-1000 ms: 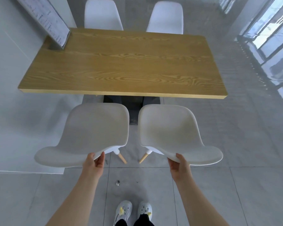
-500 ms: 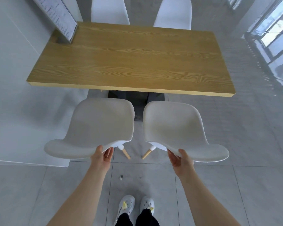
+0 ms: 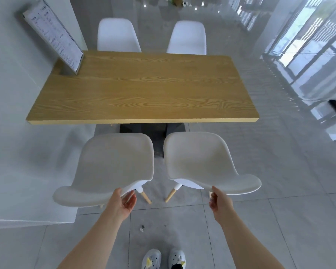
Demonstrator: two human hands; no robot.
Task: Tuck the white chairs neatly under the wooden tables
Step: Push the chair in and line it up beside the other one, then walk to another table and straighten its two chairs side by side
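Observation:
Two white chairs stand side by side in front of the wooden table, their seats short of its near edge. My left hand is at the top rim of the left chair, palm up, fingers spread, only the thumb touching the backrest. At the backrest rim of the right chair my right hand has loose fingers that hold nothing. Both chairs' front legs are hidden by the seats. Two more white chairs sit tucked in at the far side.
A white wall runs close along the left of the table and left chair. A menu board leans on the table's far left corner. The dark table base stands between the near chairs. A small scrap lies on the tiled floor by my shoes.
Both chairs slid closer to the table. My hands, which gripped the backrests, have opened and are coming off the rims.

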